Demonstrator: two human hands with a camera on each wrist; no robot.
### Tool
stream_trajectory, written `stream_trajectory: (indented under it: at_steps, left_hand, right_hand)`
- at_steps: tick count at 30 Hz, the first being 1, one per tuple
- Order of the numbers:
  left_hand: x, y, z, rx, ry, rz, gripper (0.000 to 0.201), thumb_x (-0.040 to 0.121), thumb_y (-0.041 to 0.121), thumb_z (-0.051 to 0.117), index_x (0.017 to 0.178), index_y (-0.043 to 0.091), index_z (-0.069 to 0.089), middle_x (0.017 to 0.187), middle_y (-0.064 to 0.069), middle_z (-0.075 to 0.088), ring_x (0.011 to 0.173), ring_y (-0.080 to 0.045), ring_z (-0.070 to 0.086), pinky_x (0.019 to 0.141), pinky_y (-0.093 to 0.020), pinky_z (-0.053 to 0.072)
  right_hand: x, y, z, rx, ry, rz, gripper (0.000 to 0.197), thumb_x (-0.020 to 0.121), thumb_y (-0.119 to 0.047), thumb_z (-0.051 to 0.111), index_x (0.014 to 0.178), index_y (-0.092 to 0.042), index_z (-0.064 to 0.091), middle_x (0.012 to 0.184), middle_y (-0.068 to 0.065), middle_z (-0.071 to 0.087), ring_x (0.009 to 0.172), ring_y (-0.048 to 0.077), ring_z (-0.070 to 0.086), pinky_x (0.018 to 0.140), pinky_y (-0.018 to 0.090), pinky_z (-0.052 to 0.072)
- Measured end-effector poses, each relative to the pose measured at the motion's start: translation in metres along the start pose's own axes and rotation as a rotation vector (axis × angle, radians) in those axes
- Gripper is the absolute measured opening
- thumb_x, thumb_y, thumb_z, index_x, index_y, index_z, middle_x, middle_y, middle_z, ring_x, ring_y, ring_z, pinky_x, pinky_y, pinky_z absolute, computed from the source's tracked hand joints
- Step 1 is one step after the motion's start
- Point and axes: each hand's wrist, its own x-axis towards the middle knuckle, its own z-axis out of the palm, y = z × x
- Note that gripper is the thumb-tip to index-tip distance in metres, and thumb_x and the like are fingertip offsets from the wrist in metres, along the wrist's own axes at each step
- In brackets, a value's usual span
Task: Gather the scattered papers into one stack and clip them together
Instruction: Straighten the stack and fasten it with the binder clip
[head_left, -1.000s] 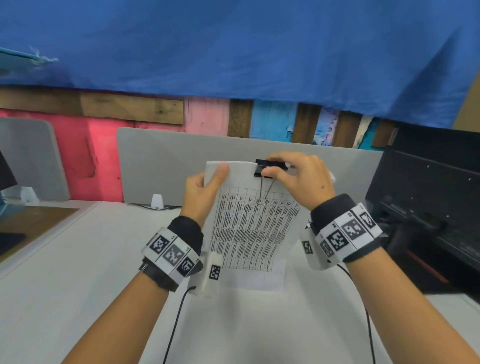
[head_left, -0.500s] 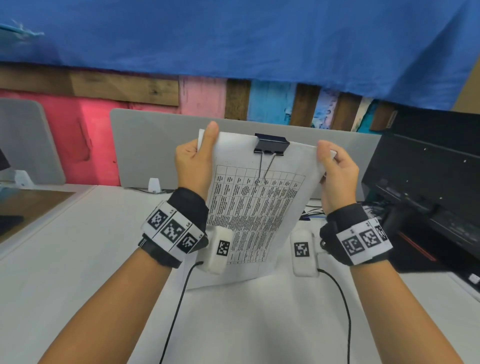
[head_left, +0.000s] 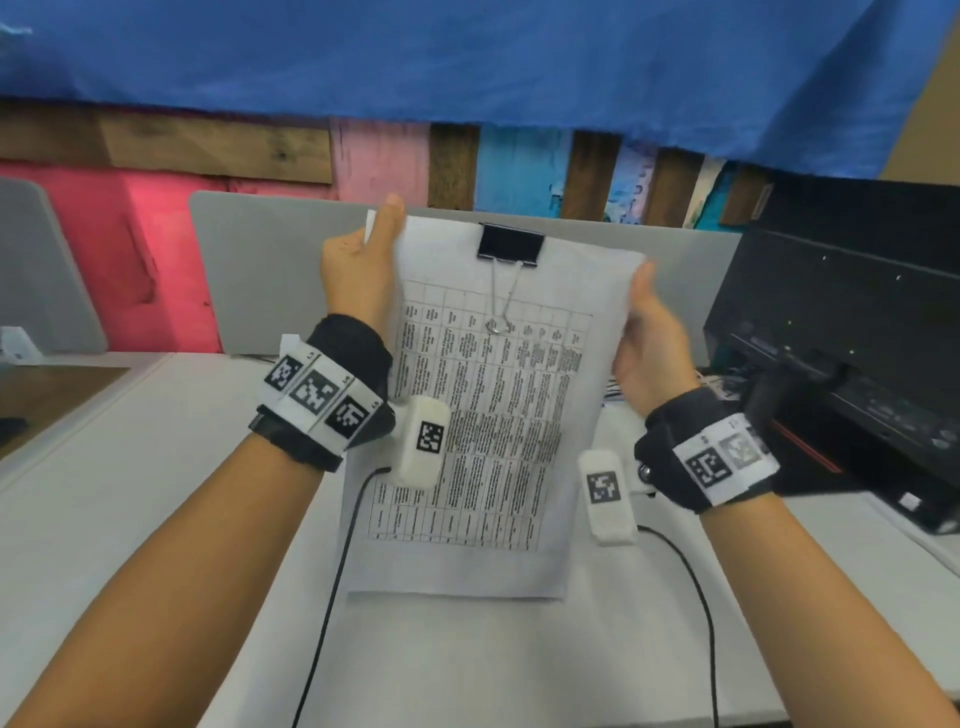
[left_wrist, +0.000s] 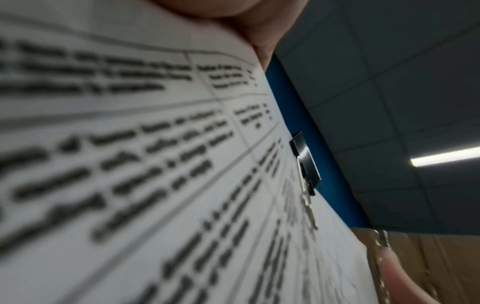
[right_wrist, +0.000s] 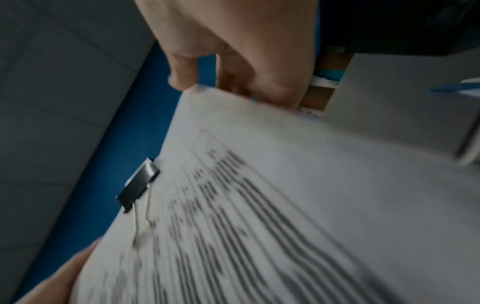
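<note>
A: Which step is this?

B: The last one, I'd say. The stack (head_left: 493, 415) is held upright above the desk (head_left: 130, 519), and the clip (head_left: 510, 244) bites its top edge at the middle, one wire handle folded flat on the front sheet

A: And the hands?

B: The left hand (head_left: 358, 270) pinches the top left corner, thumb on the front, fingers hidden behind. The right hand (head_left: 652, 343) holds the right edge, thumb on the front and fingers curled behind the paper

A: So what is left?

B: Probably only a check and a put-down. The sheets look flush along the sides, though how many lie under the clip I cannot tell. Some paper (head_left: 615, 389) shows on the desk behind the right hand; whether it is a stray sheet I cannot tell. Next the stack needs lowering flat onto the desk, with both hands letting go together so it does not bend
</note>
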Motion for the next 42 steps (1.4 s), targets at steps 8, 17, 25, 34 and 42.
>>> stream_trajectory:
  at_steps: [8,17,25,34,42]
  left_hand:
    - [0.038,-0.036,-0.020,0.258,0.056,-0.379,0.067,0.091,0.042,0.048,0.140,-0.001,0.034,0.133,-0.011,0.047,0.120,-0.026,0.047,0.100,-0.031,0.037]
    - [-0.022,-0.129,-0.071,0.478,-0.399,-1.015,0.026,0.094,0.029,0.045,0.096,0.005,0.057,0.085,-0.019,0.054,0.062,-0.030,0.059,0.064,-0.029,0.047]
    - [-0.075,-0.136,-0.110,0.631,-0.522,-1.087,0.023,0.097,0.005,0.038,0.078,-0.004,0.049,0.030,0.000,0.049,0.044,-0.019,0.050,0.077,-0.033,0.052]
    - [-0.114,-0.120,-0.157,0.666,-0.702,-0.990,0.022,0.093,-0.002,0.045,0.110,0.005,0.056,0.074,-0.009,0.061,0.042,-0.010,0.060,0.044,-0.022,0.053]
    - [-0.092,-0.076,-0.213,0.800,-0.570,-0.976,0.005,0.079,-0.007,0.065,0.076,-0.004,0.063,0.058,-0.014,0.066,0.040,-0.013,0.058,0.041,-0.019,0.051]
  right_hand:
    - [-0.068,0.112,-0.032,-0.387,-0.095,0.307,0.058,0.082,-0.053,0.051,0.122,-0.011,0.054,0.127,0.006,0.058,0.116,0.022,0.054,0.105,0.042,0.038]
    - [-0.060,0.157,-0.039,-0.554,-0.002,0.660,0.049,0.097,-0.021,0.038,0.134,0.012,0.035,0.139,0.024,0.042,0.128,0.036,0.040,0.105,0.037,0.033]
    - [-0.062,0.149,-0.049,-0.727,-0.240,0.763,0.071,0.086,-0.049,0.052,0.137,-0.005,0.031,0.118,0.010,0.056,0.092,0.019,0.055,0.061,0.017,0.049]
    - [-0.118,0.134,-0.060,-0.742,-0.532,0.754,0.081,0.082,0.007,0.052,0.144,-0.012,0.003,0.078,0.010,0.053,0.043,0.013,0.055,0.038,0.023,0.049]
    - [-0.114,0.146,0.003,-0.729,-0.674,0.659,0.063,0.085,0.007,0.048,0.140,-0.010,0.023,0.082,0.002,0.054,0.041,0.006,0.056,0.048,0.020,0.053]
